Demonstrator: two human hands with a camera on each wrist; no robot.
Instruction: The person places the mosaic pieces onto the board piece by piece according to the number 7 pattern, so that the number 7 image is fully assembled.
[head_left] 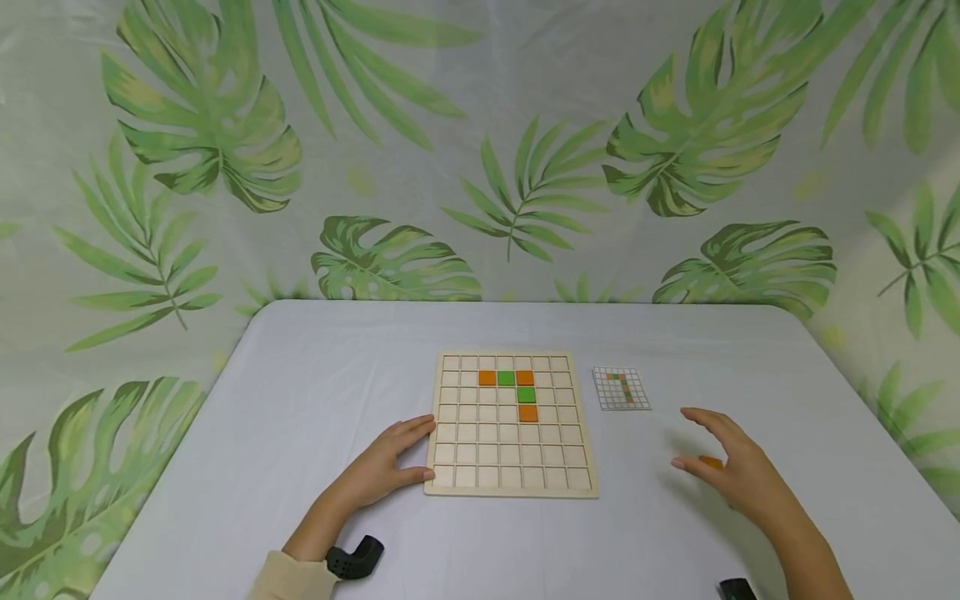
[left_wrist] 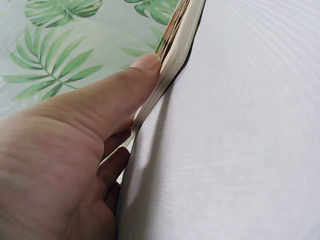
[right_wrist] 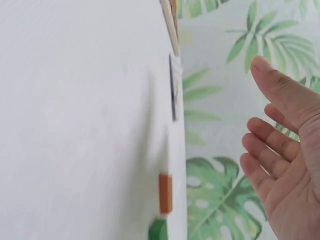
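Observation:
A wooden grid board [head_left: 477, 477] lies flat on the table. Orange, green and orange tiles run along its second row from the top, and a green tile [head_left: 527, 395] and an orange tile [head_left: 528, 413] continue down from the right one. My left hand [head_left: 378, 463] rests along the board's left edge, thumb [left_wrist: 145, 65] and fingertips touching it. Over the table on the right, my right hand [head_left: 738, 471] hovers with fingers apart, nothing between them. Below it sits an orange tile [right_wrist: 165, 194], partly hidden in the head view, with a green piece [right_wrist: 158, 229] beside it.
A small card [head_left: 621, 389] printed with a coloured grid pattern lies right of the board. White cloth covers the table [head_left: 337, 358]. Behind it hangs a leaf-patterned curtain [head_left: 540, 75].

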